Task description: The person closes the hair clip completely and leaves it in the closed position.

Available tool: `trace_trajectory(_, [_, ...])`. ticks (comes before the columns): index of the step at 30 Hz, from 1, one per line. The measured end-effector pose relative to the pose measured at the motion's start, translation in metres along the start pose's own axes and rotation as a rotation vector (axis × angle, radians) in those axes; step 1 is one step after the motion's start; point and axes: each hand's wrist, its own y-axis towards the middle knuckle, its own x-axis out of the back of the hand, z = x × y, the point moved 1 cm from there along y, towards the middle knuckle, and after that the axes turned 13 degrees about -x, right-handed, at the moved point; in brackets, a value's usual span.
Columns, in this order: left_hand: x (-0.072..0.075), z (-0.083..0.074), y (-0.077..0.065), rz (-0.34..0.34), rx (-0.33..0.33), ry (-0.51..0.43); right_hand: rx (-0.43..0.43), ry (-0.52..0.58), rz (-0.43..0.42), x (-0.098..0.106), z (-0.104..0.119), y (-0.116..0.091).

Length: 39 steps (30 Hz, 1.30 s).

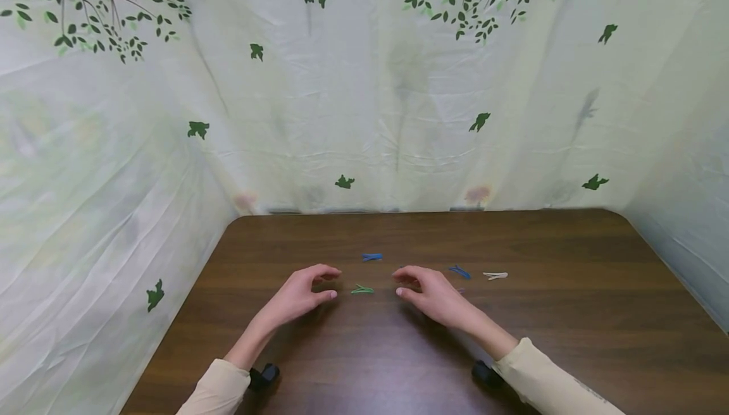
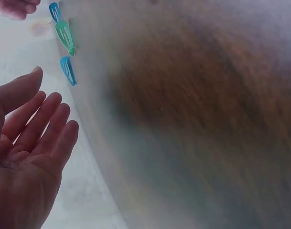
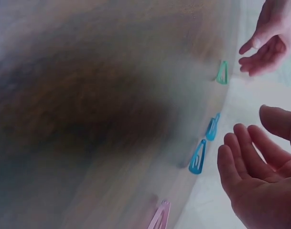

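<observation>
My left hand point(image 1: 297, 293) hovers over the table with loosely bent fingers and nothing in it. Its nearest thing is a green snap hair clip point(image 1: 362, 289), lying between my two hands. Just as bare, my right hand point(image 1: 434, 295) hangs on the other side of that clip, fingers relaxed and thumb apart. A blue hair clip point(image 1: 372, 257) lies farther back between the hands. Beyond the right hand lie another blue clip point(image 1: 459, 272) and a white clip point(image 1: 495, 275). A pink clip point(image 3: 159, 217) shows in the right wrist view; in the head view the right hand mostly hides it.
The clips lie on a brown wooden table point(image 1: 558, 339). Behind and beside it hangs a pale curtain point(image 1: 364, 105) printed with leaves and branches. A dark band with a device point(image 1: 264, 377) sits at each wrist, under pale sleeves.
</observation>
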Motion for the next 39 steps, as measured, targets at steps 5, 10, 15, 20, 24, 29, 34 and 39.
trace_trajectory(5, [0.000,0.003,0.002,0.010,-0.014,-0.014,-0.003,-0.019,0.033,-0.005,0.002,0.007])
trace_trajectory(10, [-0.001,0.005,0.005,0.020,0.007,-0.050,0.003,-0.021,0.054,-0.008,0.004,0.014])
trace_trajectory(15, [-0.003,0.007,0.007,0.035,0.026,-0.089,0.004,-0.011,0.098,-0.012,0.005,0.021])
trace_trajectory(20, [-0.007,0.009,0.008,0.046,0.028,-0.105,-0.002,-0.026,0.113,-0.017,0.007,0.028])
trace_trajectory(24, [-0.008,0.011,0.008,0.059,0.026,-0.117,-0.010,-0.026,0.129,-0.019,0.008,0.031])
trace_trajectory(29, [-0.009,0.013,0.009,0.069,0.027,-0.125,-0.004,-0.006,0.143,-0.021,0.009,0.037])
trace_trajectory(34, [-0.009,0.013,0.011,0.086,0.035,-0.135,-0.002,0.008,0.150,-0.025,0.009,0.042])
trace_trajectory(39, [-0.008,0.013,0.012,0.096,0.031,-0.137,-0.006,0.010,0.145,-0.028,0.008,0.046])
